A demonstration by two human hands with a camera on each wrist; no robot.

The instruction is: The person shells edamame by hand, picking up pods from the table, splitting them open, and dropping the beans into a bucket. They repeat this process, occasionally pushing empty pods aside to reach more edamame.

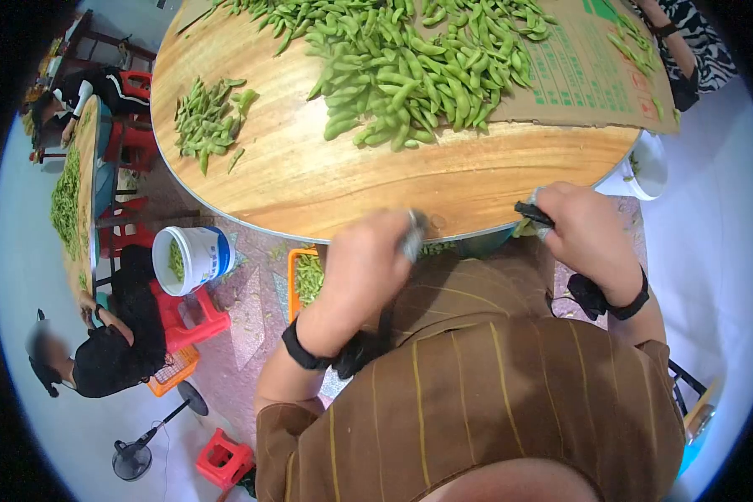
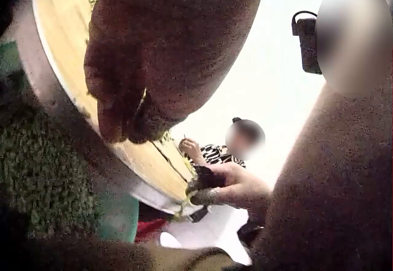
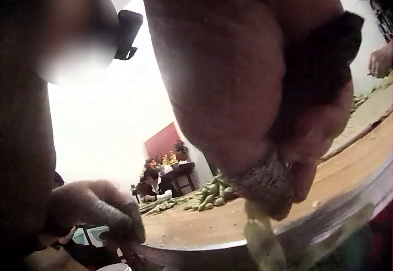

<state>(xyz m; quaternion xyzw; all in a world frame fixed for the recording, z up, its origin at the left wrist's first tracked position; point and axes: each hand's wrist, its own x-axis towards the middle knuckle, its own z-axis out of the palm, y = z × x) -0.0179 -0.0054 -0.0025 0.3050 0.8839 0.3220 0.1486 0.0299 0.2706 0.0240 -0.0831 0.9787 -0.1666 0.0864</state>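
Note:
My left hand (image 1: 368,255) is blurred over the near edge of the round wooden table (image 1: 293,180). Its fingers curl in, with a grey cover on the thumb; I cannot tell whether anything lies within them. To the right, just past the table's rim, my right hand (image 1: 590,234) grips a short black object (image 1: 534,214). In the right wrist view its grey-covered thumb pinches a green edamame pod (image 3: 264,240) that hangs below the fingertips. A large heap of edamame pods (image 1: 418,75) covers the far part of the table, and a smaller pile (image 1: 209,125) lies at left.
Flattened cardboard (image 1: 577,88) lies under pods at right. Below the table are an orange crate (image 1: 294,280) of pods and a white bucket (image 1: 197,263); another white bucket (image 1: 654,167) stands at right. People sit at a second table (image 1: 84,192) and across at right.

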